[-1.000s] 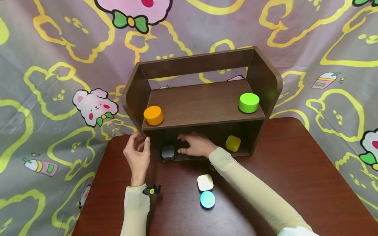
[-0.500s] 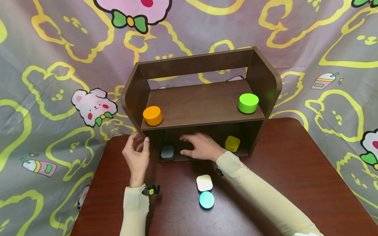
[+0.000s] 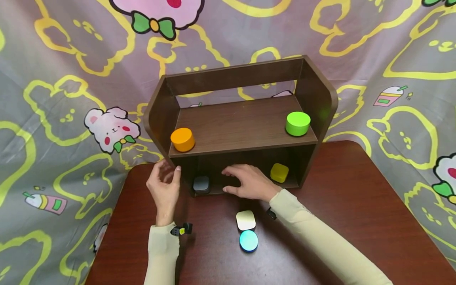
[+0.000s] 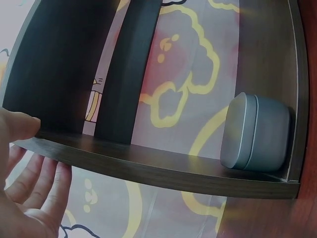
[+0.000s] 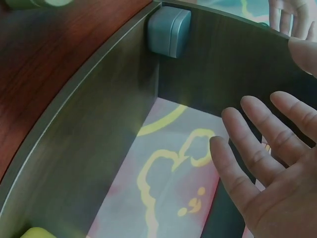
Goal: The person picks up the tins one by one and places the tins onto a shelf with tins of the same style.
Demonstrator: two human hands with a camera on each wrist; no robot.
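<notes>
A dark brown two-tier shelf (image 3: 242, 122) stands on the table. My left hand (image 3: 164, 190) holds its left side panel, thumb at the inner side and fingers at the outer side, as the left wrist view shows. A grey rounded-square box (image 3: 201, 184) sits in the lower compartment's left corner. Right of that box, my right hand (image 3: 251, 183) hovers at the lower compartment's front with spread, gently bent fingers and nothing in them. A yellow box (image 3: 279, 173) stands in the same compartment, toward the right, behind the right hand.
On the upper tier, an orange round box (image 3: 183, 139) sits at left and a green round box (image 3: 297, 123) at right. In front of the shelf, a cream rounded-square box (image 3: 246, 220) and a blue round box (image 3: 248, 241) lie on the reddish-brown table (image 3: 356, 198). Patterned cloth hangs behind.
My right hand has drawn away from the grey box, moving right and slightly toward me. The left hand stays at the side panel, and the boxes keep their places.
</notes>
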